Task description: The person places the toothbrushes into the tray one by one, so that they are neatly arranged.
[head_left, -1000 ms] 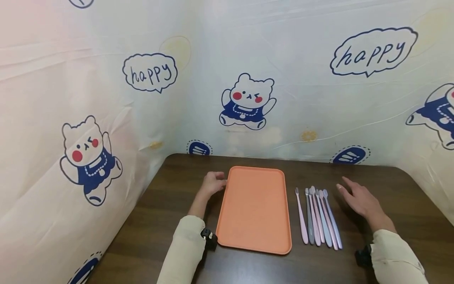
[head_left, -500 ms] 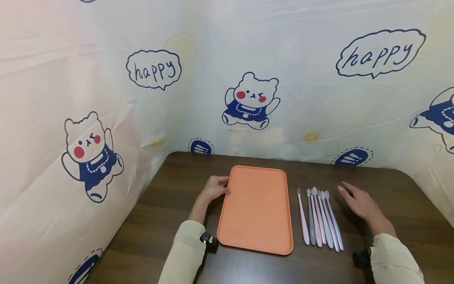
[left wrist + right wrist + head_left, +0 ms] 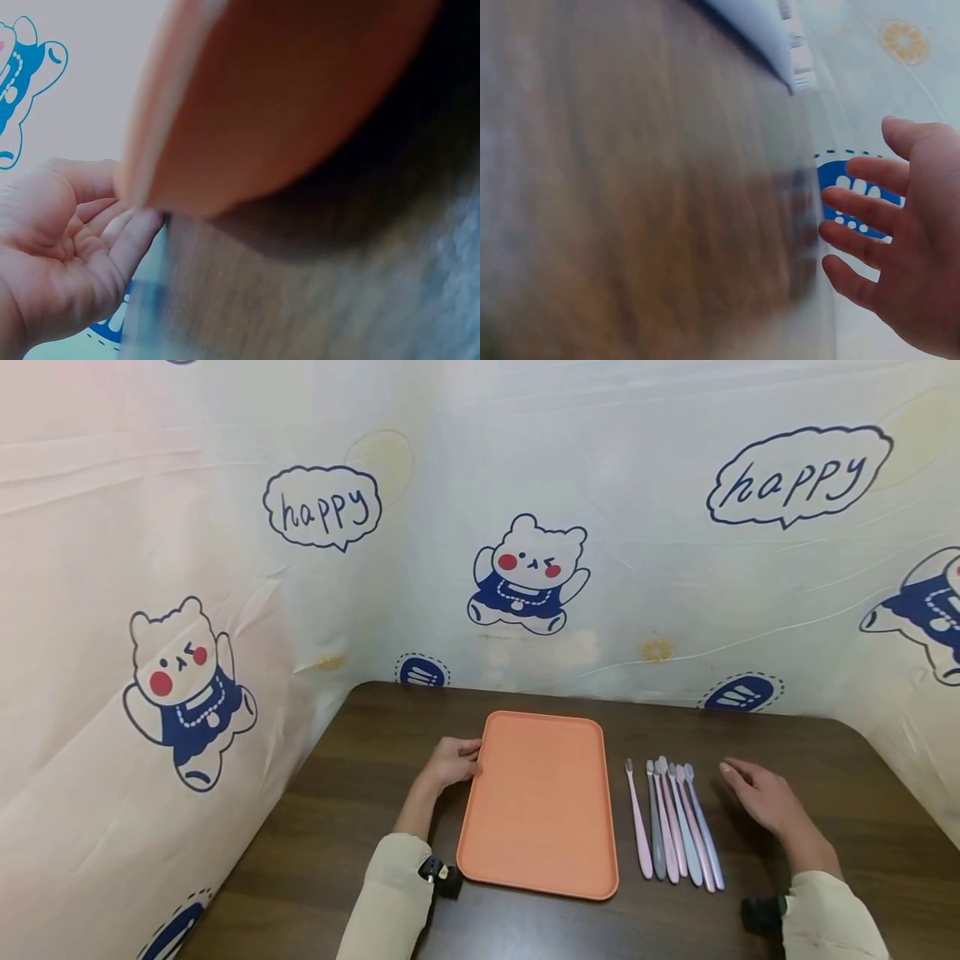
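An orange rectangular tray (image 3: 536, 806) lies on the dark wooden table. My left hand (image 3: 450, 762) pinches its left rim. In the left wrist view, the thumb of that hand (image 3: 64, 255) meets the edge of the tray (image 3: 225, 112), while the other fingers reach beneath it. To the tray's right several toothbrushes (image 3: 678, 827) in pink, grey and blue lie side by side, heads away from me; one pink toothbrush (image 3: 637, 827) is slightly apart. Right of them is my right hand (image 3: 765, 797), holding nothing. The right wrist view shows its fingers (image 3: 866, 210) relaxed and spread.
The brown table (image 3: 510, 922) has rounded far corners. Behind it and on both sides hangs a pale curtain (image 3: 420, 568) printed with bears and "happy" bubbles. A small black camera is worn on each wrist.
My left hand has gone from beside the tray to pinching its left rim, a little nearer me. The right hand has dropped slightly nearer me. The toothbrushes keep their arrangement.
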### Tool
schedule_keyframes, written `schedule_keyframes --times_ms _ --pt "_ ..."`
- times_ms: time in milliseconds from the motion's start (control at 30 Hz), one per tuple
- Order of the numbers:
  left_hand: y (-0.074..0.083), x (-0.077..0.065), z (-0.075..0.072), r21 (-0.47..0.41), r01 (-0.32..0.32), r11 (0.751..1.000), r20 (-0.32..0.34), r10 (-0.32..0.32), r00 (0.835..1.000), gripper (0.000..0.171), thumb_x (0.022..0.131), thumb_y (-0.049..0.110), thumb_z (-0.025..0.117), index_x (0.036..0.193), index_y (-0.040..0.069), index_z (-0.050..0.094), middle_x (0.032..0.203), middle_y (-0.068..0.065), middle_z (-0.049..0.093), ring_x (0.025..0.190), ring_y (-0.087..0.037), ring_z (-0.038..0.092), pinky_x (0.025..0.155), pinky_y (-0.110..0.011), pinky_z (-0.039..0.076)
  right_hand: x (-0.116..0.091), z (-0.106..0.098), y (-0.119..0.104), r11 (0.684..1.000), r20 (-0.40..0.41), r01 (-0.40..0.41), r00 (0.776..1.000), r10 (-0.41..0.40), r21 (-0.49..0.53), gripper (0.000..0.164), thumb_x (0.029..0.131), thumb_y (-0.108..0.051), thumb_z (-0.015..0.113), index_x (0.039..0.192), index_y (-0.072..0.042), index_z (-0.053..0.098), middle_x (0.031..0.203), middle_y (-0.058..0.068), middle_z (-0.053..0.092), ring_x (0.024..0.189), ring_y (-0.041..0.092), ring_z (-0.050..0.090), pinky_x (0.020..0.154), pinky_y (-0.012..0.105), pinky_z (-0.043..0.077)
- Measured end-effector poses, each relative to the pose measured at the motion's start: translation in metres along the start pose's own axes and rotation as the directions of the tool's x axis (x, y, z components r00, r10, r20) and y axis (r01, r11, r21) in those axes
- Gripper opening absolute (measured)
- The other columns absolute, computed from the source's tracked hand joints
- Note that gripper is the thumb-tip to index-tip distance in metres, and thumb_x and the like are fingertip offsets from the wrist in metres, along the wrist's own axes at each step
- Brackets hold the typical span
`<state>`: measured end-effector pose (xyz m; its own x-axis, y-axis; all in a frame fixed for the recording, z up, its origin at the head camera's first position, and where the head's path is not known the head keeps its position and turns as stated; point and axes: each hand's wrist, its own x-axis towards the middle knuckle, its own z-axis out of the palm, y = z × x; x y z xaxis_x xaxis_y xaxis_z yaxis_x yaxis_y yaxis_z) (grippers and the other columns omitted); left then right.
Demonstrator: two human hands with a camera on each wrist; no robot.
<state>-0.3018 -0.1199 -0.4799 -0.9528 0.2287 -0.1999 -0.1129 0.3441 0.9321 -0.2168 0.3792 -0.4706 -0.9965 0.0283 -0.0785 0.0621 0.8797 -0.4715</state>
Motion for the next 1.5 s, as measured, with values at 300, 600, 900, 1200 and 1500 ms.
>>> schedule_keyframes --times_ms 300,600,900,1200,1500 --pt "0.0 -0.005 -0.003 0.021 -0.015 1.0 0.054 0.014 0.998 0.07 0.082 -0.013 0.068 0.148 -0.002 0.048 0.153 -0.023 0.049 0.144 -0.034 0.047 0.094 -0.039 0.058 -0.014 0.002 -0.009 0.999 0.019 -0.026 0.999 0.026 0.026 0.072 0.109 -0.048 0.029 0.147 0.013 0.04 0.147 0.044 0.038 0.131 0.063 0.039 0.104 0.073 0.035" --pt "-0.002 -0.006 0.0 0.035 -0.033 0.999 0.063 0.03 0.998 0.07 0.083 -0.016 0.063 0.15 -0.004 0.045 0.155 -0.024 0.046 0.146 -0.035 0.043 0.078 -0.025 0.054 -0.02 0.008 -0.018 0.995 0.035 -0.01 0.999 0.007 0.1 0.065 0.108 -0.041 0.042 0.142 0.014 0.048 0.143 0.042 0.047 0.128 0.059 0.048 0.1 0.069 0.043" --pt "-0.002 -0.007 0.001 0.019 -0.038 0.999 0.076 0.037 0.996 0.071 0.085 -0.016 0.058 0.152 -0.003 0.041 0.159 -0.023 0.04 0.148 -0.036 0.039 0.077 -0.024 0.05 -0.02 0.006 -0.018 0.985 0.082 -0.014 0.997 0.0 0.174 0.058 0.105 -0.033 0.053 0.139 0.014 0.051 0.133 0.038 0.059 0.096 0.029 0.069 0.082 0.045 0.057" --pt "0.001 -0.008 0.003 -0.02 -0.002 1.0 0.018 0.003 1.0 0.072 0.078 -0.014 0.057 0.148 -0.006 0.045 0.154 -0.025 0.046 0.144 -0.034 0.044 0.07 -0.024 0.051 -0.018 0.003 -0.024 0.982 0.092 -0.039 0.996 0.022 0.183 0.055 0.104 -0.029 0.056 0.136 0.016 0.053 0.129 0.038 0.061 0.095 0.029 0.068 0.079 0.04 0.055" --pt "0.005 -0.01 0.006 -0.04 0.079 0.996 -0.087 -0.083 0.993 0.05 0.088 -0.008 0.061 0.138 -0.004 0.06 0.135 -0.023 0.066 0.109 -0.02 0.068 0.08 -0.036 0.062 -0.02 0.005 -0.025 0.98 0.145 -0.085 0.988 0.059 0.182 0.053 0.103 -0.029 0.058 0.134 0.013 0.057 0.132 0.037 0.06 0.102 0.034 0.067 0.09 0.053 0.055"
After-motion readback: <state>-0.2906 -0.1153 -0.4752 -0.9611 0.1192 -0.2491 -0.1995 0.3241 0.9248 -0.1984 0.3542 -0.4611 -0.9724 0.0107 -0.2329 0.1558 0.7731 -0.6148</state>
